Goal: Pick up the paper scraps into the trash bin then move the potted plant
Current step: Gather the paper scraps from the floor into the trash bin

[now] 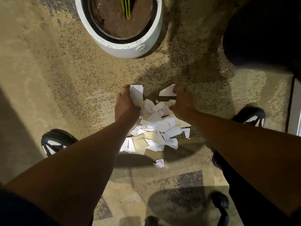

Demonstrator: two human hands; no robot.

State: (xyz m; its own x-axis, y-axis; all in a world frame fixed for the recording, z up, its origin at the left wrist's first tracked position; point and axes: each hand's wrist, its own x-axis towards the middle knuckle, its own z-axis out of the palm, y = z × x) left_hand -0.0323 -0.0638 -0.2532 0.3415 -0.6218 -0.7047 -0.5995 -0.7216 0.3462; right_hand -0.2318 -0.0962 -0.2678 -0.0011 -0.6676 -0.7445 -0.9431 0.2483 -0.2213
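At the near left a black-and-white shoe (56,141) is planted wide of the mess, probably so the person can bend down between their feet. Just right of it the left hand (126,106) reaches to the far edge of the paper scraps (154,128), its fingers curled shut around a white piece that sticks up past the knuckles. It grips from the outer side, which suits raking the scraps inward into one bundle.

The pile lies on the speckled floor (65,79) between the two arms, white and tan bits overlapping, with one stray scrap (159,163) lying apart on the near side. Beyond the pile, well apart from it, stands the potted plant (120,25) in its white round pot, untouched; moving it looks like the later step.

The right hand (181,103) mirrors the left on the far right edge of the pile, fingers pinched closed on another white piece. With both hands closing in from opposite sides, this looks like a two-handed scoop.

At the far right a large dark round shape (260,35) may be the trash bin, though it is too dark to tell. Nearer sits the other shoe (250,117).
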